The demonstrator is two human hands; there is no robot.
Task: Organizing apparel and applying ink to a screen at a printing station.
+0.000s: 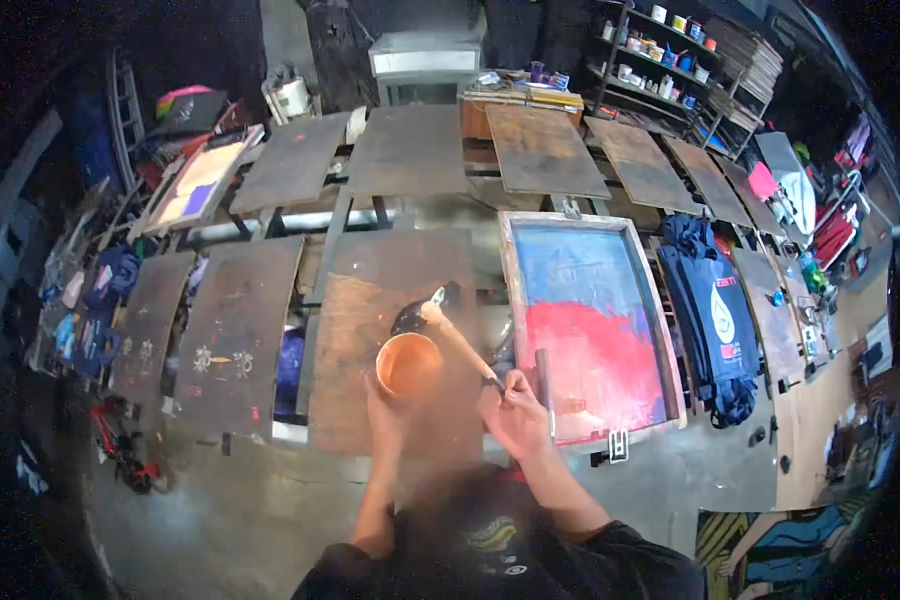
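Observation:
My left hand (384,402) is closed around a round tub (410,368), its inside peach-orange, held up over a dark stained board (370,270). In my right hand (520,412) is the lower end of a long, narrow spatula-like stick (460,340) coated in peach. Its far end reaches up past the tub's rim, beside a dark patch (410,318) whose kind I cannot make out. Right of that hand lies a wooden-framed printing screen (595,330), its mesh blue at the top and smeared red below. A narrow brown strip (543,380) stands against the frame's left side.
More dark boards (240,320) stand in two rows. Navy printed bags (710,310) hang over one board at right. Shelves (660,55) with paint pots stand at the back right. A metal clip (618,445) sits at the frame's near edge. A painted panel (780,555) lies lower right.

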